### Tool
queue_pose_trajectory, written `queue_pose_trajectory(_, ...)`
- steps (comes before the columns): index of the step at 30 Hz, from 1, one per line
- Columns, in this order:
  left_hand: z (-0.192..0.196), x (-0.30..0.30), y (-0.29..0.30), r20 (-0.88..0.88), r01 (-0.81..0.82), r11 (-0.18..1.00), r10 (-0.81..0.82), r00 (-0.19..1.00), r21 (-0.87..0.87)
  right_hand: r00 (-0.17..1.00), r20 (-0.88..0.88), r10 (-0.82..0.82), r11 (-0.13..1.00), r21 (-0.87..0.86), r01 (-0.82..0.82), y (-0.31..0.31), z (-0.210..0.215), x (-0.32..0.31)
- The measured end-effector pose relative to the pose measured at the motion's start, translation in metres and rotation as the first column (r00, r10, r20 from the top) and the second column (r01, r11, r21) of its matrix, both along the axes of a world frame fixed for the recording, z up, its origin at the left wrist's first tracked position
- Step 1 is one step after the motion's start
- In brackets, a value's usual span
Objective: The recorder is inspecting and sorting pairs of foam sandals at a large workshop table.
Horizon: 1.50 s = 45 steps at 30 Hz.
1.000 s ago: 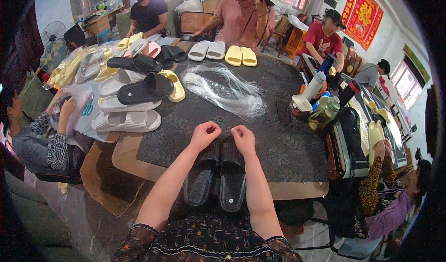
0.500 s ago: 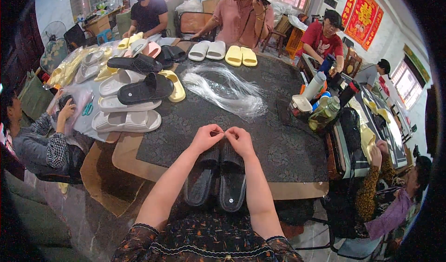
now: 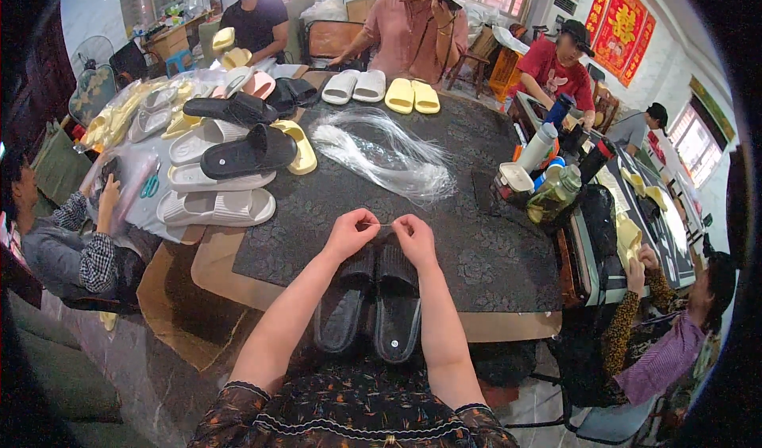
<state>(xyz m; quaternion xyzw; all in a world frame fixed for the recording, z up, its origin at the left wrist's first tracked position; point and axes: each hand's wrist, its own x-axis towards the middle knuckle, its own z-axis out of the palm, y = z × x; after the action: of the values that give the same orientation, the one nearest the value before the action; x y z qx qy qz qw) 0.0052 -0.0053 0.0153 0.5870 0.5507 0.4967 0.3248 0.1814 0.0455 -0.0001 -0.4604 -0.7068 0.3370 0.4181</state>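
Note:
A pair of black slippers (image 3: 397, 313) lies at the table's near edge in front of me, toes pointing away. Over their toe ends, my left hand (image 3: 353, 238) and my right hand (image 3: 415, 240) each pinch a thin, pale strand (image 3: 386, 225) that runs across the small gap between them. Both hands have fingertips pressed together. Part of the slippers' straps is hidden by my wrists. Beyond my hands lies a loose bundle of clear plastic strands (image 3: 381, 158).
Grey slippers (image 3: 216, 207), a black slipper (image 3: 248, 153) and yellow slippers (image 3: 411, 96) lie on the dark-covered table (image 3: 492, 265). Bottles (image 3: 556, 194) and a lidded tub (image 3: 514, 180) stand at the right. Teal scissors (image 3: 149, 186) lie at left. Several people work around the tables.
My hands have moved slightly apart, and the strand between them shows more. Across the table at the far left, a person has lifted yellow slippers.

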Motion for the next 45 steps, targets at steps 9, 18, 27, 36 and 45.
queue_pose_trajectory(9, -0.008, -0.006, 0.004, -0.001, -0.021, 0.999, 0.021, 1.000, 0.024, 0.998, 0.060, 0.004, 1.000, -0.025, -0.003, 0.001, 0.003, -0.002)
queue_pose_trajectory(18, -0.010, -0.005, 0.003, 0.067, -0.025, 1.000, 0.025, 0.997, 0.005, 0.995, -0.054, -0.086, 0.995, -0.060, 0.083, -0.002, -0.002, -0.003)
queue_pose_trajectory(27, -0.010, -0.008, 0.004, 0.105, 0.018, 0.999, -0.014, 0.994, -0.042, 0.998, -0.052, -0.025, 0.999, -0.041, 0.023, -0.003, 0.001, -0.003)
queue_pose_trajectory(36, -0.007, -0.007, 0.005, 0.067, 0.009, 1.000, -0.007, 0.998, -0.026, 0.995, -0.084, -0.056, 0.998, -0.018, 0.055, -0.002, 0.002, -0.002)
queue_pose_trajectory(45, -0.013, -0.008, 0.004, 0.114, -0.039, 0.999, 0.039, 0.993, -0.002, 0.998, -0.056, -0.014, 1.000, -0.005, 0.014, -0.007, 0.008, -0.004)
